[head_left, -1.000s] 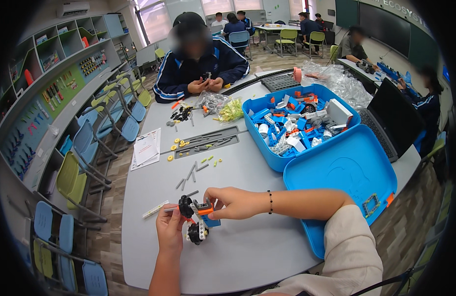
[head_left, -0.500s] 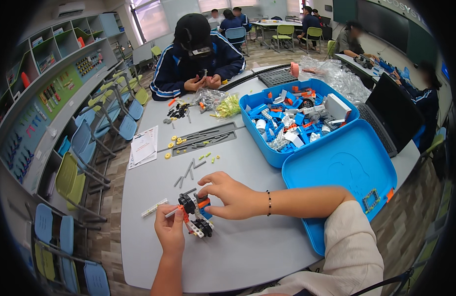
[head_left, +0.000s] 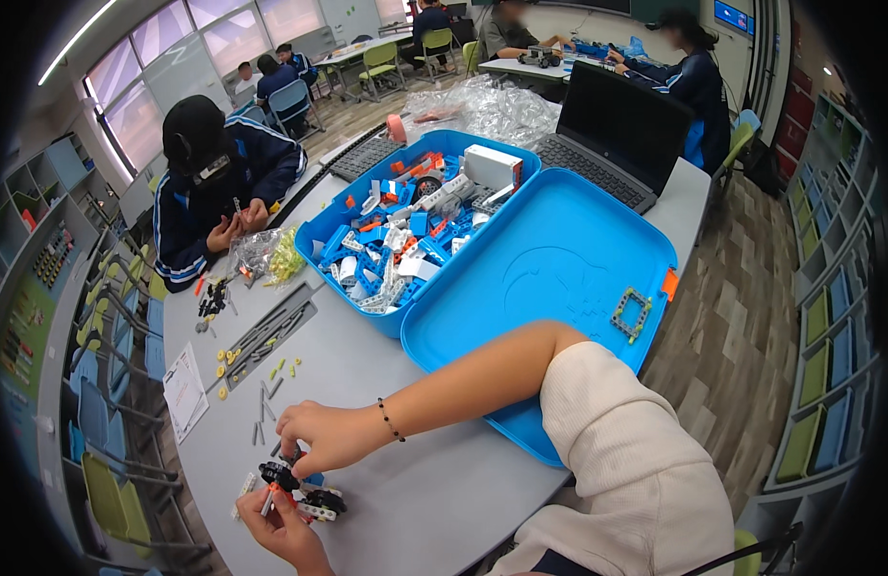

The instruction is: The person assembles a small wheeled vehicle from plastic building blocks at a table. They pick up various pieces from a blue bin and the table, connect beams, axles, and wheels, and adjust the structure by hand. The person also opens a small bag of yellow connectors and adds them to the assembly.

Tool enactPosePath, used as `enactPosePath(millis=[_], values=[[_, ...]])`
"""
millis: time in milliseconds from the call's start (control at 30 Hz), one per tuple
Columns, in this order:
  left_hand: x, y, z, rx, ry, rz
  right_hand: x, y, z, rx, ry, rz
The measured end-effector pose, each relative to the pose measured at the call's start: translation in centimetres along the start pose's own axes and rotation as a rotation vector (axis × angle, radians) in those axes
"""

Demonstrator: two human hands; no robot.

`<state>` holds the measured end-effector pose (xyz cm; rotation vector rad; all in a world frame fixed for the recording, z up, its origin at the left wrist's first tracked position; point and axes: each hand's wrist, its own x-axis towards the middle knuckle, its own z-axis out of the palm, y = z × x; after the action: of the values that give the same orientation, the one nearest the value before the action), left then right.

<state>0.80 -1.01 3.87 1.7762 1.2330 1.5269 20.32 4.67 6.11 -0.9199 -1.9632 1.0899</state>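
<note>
A small building-brick model with black wheels, white beams, and orange and blue pieces is between my hands over the near part of the table. My left hand pinches its near left side, where a thin grey axle sticks out by the fingertips. From above, my right hand closes its fingers on the model's top, covering part of it. A white beam lies on the table just left of the model. Several loose grey axles lie beyond my right hand.
A blue bin full of bricks stands beyond my arm, its blue lid alongside with a small brick frame. There are a laptop, a parts tray, papers, and a person seated across.
The view has swung to the right, so the table and bin sit further left. My right hand's fingers have closed in on the top of the model; my left hand keeps its hold.
</note>
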Motion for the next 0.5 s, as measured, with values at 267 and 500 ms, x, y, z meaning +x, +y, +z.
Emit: enactPosePath(millis=[267, 500], values=[[0.3, -0.8, 0.4, 0.032, 0.039, 0.160, 0.8, 0.2, -0.6, 0.603, -0.162, 0.262], [-0.5, -0.3, 0.4, 0.153, 0.053, 0.181, 0.1, -0.1, -0.8, 0.679, -0.182, 0.277]])
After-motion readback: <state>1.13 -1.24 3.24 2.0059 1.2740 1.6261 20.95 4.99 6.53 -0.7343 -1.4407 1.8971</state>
